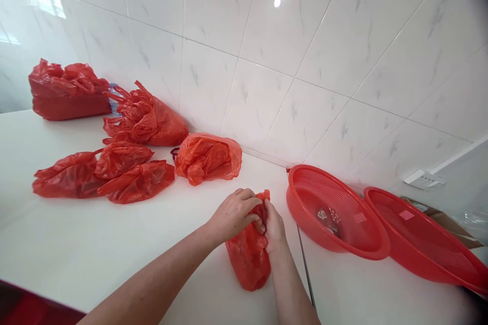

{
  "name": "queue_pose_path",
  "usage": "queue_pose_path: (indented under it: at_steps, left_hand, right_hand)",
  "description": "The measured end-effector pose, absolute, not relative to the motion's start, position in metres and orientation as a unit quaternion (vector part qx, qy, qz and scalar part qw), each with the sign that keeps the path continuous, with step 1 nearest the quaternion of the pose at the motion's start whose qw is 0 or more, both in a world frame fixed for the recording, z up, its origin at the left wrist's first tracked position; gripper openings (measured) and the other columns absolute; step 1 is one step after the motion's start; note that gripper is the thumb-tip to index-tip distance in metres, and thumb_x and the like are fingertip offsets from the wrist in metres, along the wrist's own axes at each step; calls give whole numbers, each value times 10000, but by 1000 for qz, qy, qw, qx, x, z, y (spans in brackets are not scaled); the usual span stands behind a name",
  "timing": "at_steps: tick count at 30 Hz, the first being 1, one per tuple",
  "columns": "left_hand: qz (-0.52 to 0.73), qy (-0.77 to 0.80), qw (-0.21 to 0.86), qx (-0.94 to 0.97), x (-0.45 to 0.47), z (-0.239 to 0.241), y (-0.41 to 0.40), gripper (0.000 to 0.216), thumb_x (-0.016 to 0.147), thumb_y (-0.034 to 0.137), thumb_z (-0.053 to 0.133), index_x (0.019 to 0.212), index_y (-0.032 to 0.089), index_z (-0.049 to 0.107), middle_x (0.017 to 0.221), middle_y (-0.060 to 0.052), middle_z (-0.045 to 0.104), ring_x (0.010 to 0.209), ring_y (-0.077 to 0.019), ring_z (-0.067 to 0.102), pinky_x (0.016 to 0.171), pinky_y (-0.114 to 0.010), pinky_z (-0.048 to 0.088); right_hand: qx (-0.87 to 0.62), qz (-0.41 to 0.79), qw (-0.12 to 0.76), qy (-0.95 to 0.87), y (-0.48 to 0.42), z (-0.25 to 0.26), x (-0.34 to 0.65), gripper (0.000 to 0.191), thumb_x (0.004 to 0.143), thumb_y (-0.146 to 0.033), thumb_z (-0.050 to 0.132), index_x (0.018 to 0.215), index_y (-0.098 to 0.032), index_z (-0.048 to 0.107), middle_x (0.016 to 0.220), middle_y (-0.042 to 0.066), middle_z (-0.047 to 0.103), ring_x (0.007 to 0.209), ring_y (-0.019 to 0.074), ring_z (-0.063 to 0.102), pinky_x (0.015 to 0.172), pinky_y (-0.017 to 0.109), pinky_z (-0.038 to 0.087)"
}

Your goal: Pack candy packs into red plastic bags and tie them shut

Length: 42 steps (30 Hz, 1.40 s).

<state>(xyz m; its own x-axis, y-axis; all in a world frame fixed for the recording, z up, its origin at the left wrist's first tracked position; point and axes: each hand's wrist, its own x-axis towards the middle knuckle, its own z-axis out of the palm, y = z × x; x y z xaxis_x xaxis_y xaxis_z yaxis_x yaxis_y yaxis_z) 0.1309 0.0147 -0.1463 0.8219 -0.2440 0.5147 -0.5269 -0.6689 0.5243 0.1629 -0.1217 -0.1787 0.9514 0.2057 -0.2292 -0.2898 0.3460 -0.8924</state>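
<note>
A filled red plastic bag (248,259) lies on the white table just in front of me, its rounded end toward me. My left hand (237,215) is closed on the bunched top of this bag from the left. From the right, my right hand (275,226) grips the same gathered plastic, its fingers partly hidden. What the bag contains cannot be made out. Just beyond my hands sits a crumpled, lighter red plastic bag (208,158), its wide mouth facing right.
Several red bags (139,181) lie at the left, with a fuller bag (152,119) and a boxy one (70,94) behind. At the right stand two red plastic baskets, a nearer basket (305,213) and a farther basket (423,249). A tiled wall (267,91) bounds the white table (183,274).
</note>
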Motion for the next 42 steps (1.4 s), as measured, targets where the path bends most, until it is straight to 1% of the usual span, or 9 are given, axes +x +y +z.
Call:
queue_pose_path:
  at_steps: [3, 6, 10, 16, 19, 22, 28, 34, 42]
  left_hand:
    - [177, -220, 364, 888, 139, -159, 14, 86, 785, 191, 563, 791, 211, 646, 802, -43, 561, 789, -191, 524, 698, -309, 443]
    - [162, -195, 426, 868, 141, -173, 12, 159, 808, 143, 487, 707, 208, 592, 805, -34, 552, 818, -182, 539, 719, -304, 449]
    - [164, -128, 496, 843, 142, -185, 9, 135, 813, 171, 489, 700, 209, 552, 883, -38, 549, 872, -186, 540, 784, -336, 459]
    - [92, -110, 645, 750, 145, -194, 15, 169, 859, 324, 503, 748, 202, 534, 1226, -83, 557, 1141, -237, 496, 991, -423, 368]
    - [-11, -119, 743, 658, 143, -199, 14, 269, 865, 450, 498, 770, 199, 483, 969, -56, 646, 908, -192, 590, 830, -346, 450]
    - [-56, -106, 799, 590, 142, -202, 11, 324, 830, 496, 549, 770, 192, 455, 777, -3, 618, 700, -135, 567, 685, -272, 438]
    - [-71, -90, 819, 562, 143, -205, 11, 324, 792, 465, 623, 772, 182, 467, 699, 35, 554, 596, -84, 494, 584, -214, 379]
    - [-44, -87, 815, 572, 143, -205, 12, 322, 789, 460, 629, 767, 183, 466, 707, 21, 591, 626, -105, 542, 601, -229, 398]
    - [-29, -75, 825, 560, 144, -202, 14, 292, 814, 423, 612, 786, 187, 443, 727, 8, 628, 645, -117, 589, 631, -242, 433]
  right_hand:
    - [-546, 179, 818, 23, -127, -190, 169, 344, 763, -524, 595, 641, -205, 548, 417, -69, 367, 368, 70, 232, 367, 235, 185]
    - [-526, 214, 823, -3, -133, -192, 171, 357, 771, -527, 584, 896, -199, 649, 431, -75, 402, 366, 60, 231, 376, 208, 199]
    - [-497, 251, 830, -25, -143, -193, 172, 450, 819, -523, 532, 1121, -200, 617, 420, -86, 380, 379, 55, 209, 400, 177, 218]
    - [-501, 268, 817, -98, -149, -195, 170, 330, 787, -462, 609, 909, -161, 667, 497, -71, 402, 434, 58, 260, 458, 190, 277]
    - [-500, 281, 811, -119, -147, -194, 166, 253, 751, -399, 654, 815, -154, 666, 482, -79, 373, 432, 50, 216, 451, 188, 227]
    - [-503, 289, 805, -125, -146, -193, 164, 167, 711, -319, 677, 751, -158, 655, 462, -77, 376, 433, 50, 208, 449, 190, 189]
    - [-488, 281, 817, -119, -148, -196, 166, 30, 696, -204, 637, 708, -176, 636, 447, -76, 392, 418, 42, 236, 452, 178, 174]
    - [-484, 254, 833, -87, -147, -197, 168, 56, 683, -166, 615, 724, -198, 635, 457, -74, 421, 425, 52, 269, 462, 175, 212]
    - [-504, 240, 827, -68, -148, -198, 170, 216, 764, -351, 577, 735, -164, 681, 527, -19, 501, 503, 105, 416, 542, 244, 379]
